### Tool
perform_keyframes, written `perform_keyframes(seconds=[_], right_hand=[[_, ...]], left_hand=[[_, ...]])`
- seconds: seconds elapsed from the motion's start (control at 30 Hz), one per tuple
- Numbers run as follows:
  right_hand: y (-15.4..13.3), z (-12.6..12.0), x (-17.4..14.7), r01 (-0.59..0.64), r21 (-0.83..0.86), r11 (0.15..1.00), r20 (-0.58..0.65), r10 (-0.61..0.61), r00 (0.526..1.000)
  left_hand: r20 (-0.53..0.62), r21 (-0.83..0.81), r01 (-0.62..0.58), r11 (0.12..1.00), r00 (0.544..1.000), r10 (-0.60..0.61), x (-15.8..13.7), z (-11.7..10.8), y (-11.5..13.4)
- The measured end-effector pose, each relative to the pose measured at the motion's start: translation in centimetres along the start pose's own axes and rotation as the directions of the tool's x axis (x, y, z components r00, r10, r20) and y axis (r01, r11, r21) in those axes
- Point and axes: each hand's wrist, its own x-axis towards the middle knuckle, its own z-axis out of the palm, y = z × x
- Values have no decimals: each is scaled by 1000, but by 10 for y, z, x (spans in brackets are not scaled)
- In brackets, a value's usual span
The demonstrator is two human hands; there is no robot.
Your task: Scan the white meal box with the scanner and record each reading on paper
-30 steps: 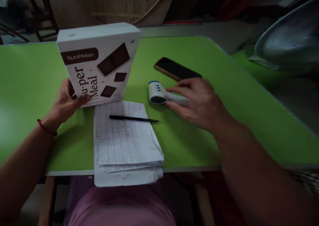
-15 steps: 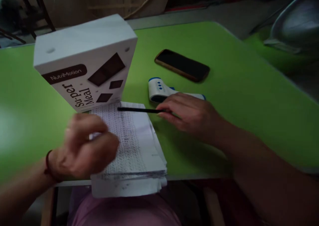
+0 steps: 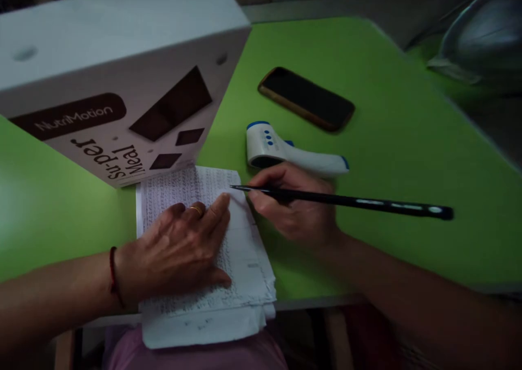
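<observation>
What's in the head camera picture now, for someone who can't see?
A right hand holds a slim black pen, its tip over white handwritten paper sheets that the left hand rests on. Beyond them on a green table are a white cardboard NutriMotion box, a blue-trimmed white plastic device and a brown-edged black phone.

Let go of box (image 3: 134, 87) with left hand (image 3: 179, 253) since 1.0 s ago; now resting it on written sheets (image 3: 244, 250), versus blurred above them at 0.5 s ago. Let go of handheld device (image 3: 296, 155) with right hand (image 3: 293, 217), uncovering phone (image 3: 308, 98) fully. Picked pen (image 3: 345, 199) up off the sheets instead; flipped end for end, tip from right to left, now in a writing grip at the sheets' right edge. Seeing box larger, cropped at left.
</observation>
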Motion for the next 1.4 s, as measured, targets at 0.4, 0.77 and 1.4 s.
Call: perform_keyframes(seconds=[0.4, 0.77, 1.4], right_hand=[[1, 0, 0, 154, -153, 976, -29, -160, 987], [-2, -2, 1, 68, -166, 984, 39, -62, 997], [-4, -2, 2, 111, -166, 980, 22, -109, 994]], left_hand=[[-63, 41, 16, 999, 998, -13, -1, 5, 1], [-29, 45, 25, 999, 999, -23, 1, 4, 1], [-29, 3, 39, 999, 999, -39, 0, 5, 2]])
